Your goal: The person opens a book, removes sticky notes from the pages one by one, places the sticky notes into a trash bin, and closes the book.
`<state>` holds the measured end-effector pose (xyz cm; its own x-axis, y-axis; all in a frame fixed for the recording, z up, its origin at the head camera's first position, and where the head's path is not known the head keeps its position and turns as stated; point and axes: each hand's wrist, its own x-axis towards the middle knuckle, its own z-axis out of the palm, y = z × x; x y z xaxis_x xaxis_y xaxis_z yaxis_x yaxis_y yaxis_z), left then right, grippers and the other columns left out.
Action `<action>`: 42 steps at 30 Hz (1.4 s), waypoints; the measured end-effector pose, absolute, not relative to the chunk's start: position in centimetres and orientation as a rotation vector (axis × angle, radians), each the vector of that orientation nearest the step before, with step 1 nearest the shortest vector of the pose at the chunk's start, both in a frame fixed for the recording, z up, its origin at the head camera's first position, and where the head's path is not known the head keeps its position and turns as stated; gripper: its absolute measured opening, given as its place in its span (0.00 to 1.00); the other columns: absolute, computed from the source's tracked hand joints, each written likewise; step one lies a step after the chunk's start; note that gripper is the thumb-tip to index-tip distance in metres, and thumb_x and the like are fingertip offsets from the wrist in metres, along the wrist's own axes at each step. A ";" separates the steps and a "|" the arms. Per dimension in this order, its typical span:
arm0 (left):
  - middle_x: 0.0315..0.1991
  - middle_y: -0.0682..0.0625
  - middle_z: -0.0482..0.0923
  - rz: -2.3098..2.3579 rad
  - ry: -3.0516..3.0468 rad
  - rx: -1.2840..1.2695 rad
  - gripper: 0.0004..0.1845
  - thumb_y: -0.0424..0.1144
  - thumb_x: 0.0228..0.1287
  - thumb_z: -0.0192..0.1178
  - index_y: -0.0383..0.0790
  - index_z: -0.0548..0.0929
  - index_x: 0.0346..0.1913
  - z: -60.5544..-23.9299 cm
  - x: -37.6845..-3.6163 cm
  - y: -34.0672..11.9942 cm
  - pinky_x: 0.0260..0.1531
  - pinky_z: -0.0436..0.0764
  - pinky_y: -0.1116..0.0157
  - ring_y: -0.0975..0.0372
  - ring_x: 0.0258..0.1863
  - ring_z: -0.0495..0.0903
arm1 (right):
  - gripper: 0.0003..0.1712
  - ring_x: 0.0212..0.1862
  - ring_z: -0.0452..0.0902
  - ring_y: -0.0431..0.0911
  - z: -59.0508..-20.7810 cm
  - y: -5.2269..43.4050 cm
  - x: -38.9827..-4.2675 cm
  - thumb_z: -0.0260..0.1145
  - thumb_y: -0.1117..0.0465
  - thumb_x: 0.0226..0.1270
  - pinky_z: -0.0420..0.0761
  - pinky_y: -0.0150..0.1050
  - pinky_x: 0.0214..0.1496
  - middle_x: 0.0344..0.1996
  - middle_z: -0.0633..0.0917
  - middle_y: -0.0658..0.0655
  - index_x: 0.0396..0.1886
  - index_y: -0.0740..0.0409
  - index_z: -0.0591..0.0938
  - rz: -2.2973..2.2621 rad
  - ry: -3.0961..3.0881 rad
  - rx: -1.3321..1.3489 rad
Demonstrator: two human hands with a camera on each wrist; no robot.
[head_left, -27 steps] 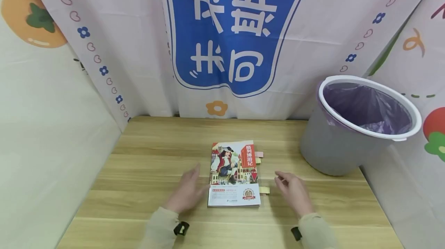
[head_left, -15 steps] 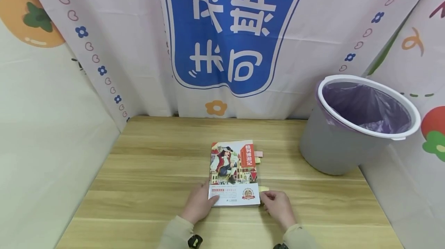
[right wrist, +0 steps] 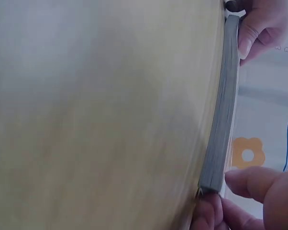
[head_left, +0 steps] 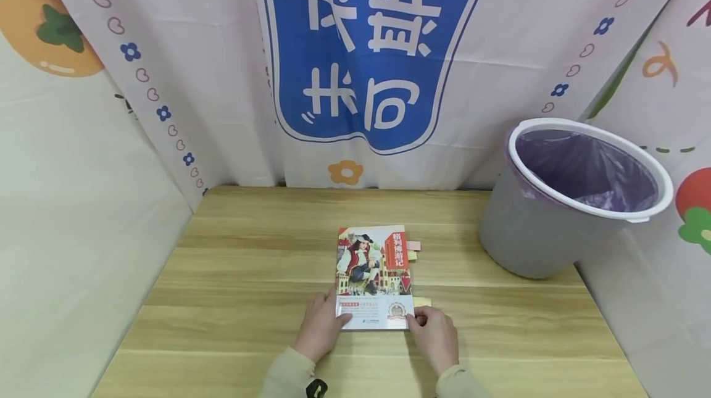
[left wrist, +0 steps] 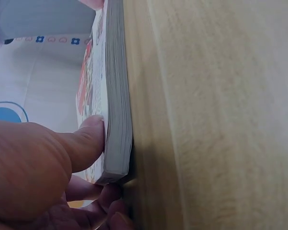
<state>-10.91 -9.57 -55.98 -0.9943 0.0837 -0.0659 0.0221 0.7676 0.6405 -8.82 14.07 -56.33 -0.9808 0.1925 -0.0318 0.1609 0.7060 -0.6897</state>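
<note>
A paperback book (head_left: 371, 268) with an illustrated cover lies face up on the wooden table. My left hand (head_left: 320, 327) grips its lower left corner, thumb on the cover and fingers at the spine side. At the lower right corner my right hand (head_left: 436, 335) pinches the book, its thumb over the cover's edge. In the left wrist view the page block (left wrist: 117, 91) runs along the table, with fingertips tucked low at the corner. A pink tab (head_left: 413, 245) and yellow tabs, one a yellow sticky tab (head_left: 423, 302), stick out on the right side.
A grey trash bin (head_left: 533, 234) with a white rim and purple liner stands at the back right of the table (head_left: 250, 250). Printed white curtains (head_left: 233, 108) hang behind and on both sides.
Both hands have come in from beside the book to its lower corners. The left took hold first; the right then moved slightly left, bringing its thumb onto the cover.
</note>
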 end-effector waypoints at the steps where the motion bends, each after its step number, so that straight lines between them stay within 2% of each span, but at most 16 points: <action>1: 0.52 0.30 0.74 1.033 2.873 0.089 0.42 0.41 0.59 0.70 0.31 0.64 0.73 -56.0 -10.9 -9.6 0.52 0.74 0.42 0.39 0.50 0.74 | 0.07 0.24 0.71 0.38 -56.3 14.0 -8.8 0.74 0.59 0.58 0.72 0.37 0.29 0.21 0.79 0.43 0.34 0.57 0.89 1.124 -2.855 -0.291; 9: 0.48 0.33 0.75 1.017 2.880 0.088 0.42 0.41 0.59 0.70 0.31 0.63 0.73 -56.0 -10.9 -9.5 0.48 0.76 0.44 0.43 0.47 0.74 | 0.09 0.25 0.71 0.39 -55.6 13.3 -8.2 0.75 0.60 0.56 0.72 0.37 0.27 0.23 0.79 0.46 0.36 0.59 0.88 0.988 -2.816 -0.270; 16: 0.49 0.32 0.74 1.004 2.892 0.100 0.42 0.41 0.59 0.70 0.30 0.64 0.72 -56.1 -10.8 -9.5 0.50 0.75 0.43 0.41 0.48 0.74 | 0.12 0.27 0.70 0.40 -55.4 12.9 -7.8 0.76 0.61 0.55 0.72 0.37 0.28 0.23 0.76 0.45 0.38 0.61 0.88 0.916 -2.755 -0.219; 22: 0.53 0.30 0.73 1.012 2.871 0.098 0.41 0.41 0.60 0.69 0.27 0.63 0.72 -56.0 -11.0 -9.6 0.53 0.73 0.41 0.38 0.52 0.73 | 0.14 0.28 0.75 0.37 -54.9 12.4 -7.7 0.76 0.65 0.53 0.77 0.35 0.31 0.27 0.82 0.46 0.40 0.62 0.87 1.042 -2.626 -0.137; 29: 0.53 0.30 0.73 1.001 2.864 0.127 0.41 0.42 0.60 0.69 0.26 0.64 0.71 -56.1 -11.1 -9.9 0.54 0.74 0.42 0.39 0.51 0.75 | 0.21 0.29 0.80 0.39 -54.2 11.0 -7.7 0.73 0.66 0.57 0.82 0.31 0.32 0.31 0.88 0.55 0.51 0.68 0.83 1.426 -2.527 -0.073; 36: 0.51 0.33 0.74 1.016 2.854 0.152 0.41 0.41 0.59 0.70 0.24 0.65 0.70 -56.1 -11.2 -10.1 0.52 0.76 0.46 0.44 0.47 0.76 | 0.27 0.30 0.82 0.40 -54.3 9.2 -7.8 0.69 0.66 0.62 0.83 0.31 0.32 0.31 0.87 0.57 0.59 0.74 0.77 1.506 -2.533 0.034; 42: 0.52 0.30 0.73 1.055 2.794 0.215 0.40 0.41 0.61 0.68 0.23 0.64 0.70 -55.5 -11.3 -11.1 0.52 0.76 0.43 0.41 0.48 0.77 | 0.36 0.37 0.85 0.46 -54.0 8.1 -8.1 0.68 0.65 0.61 0.84 0.36 0.40 0.40 0.88 0.61 0.68 0.70 0.68 1.454 -2.606 0.139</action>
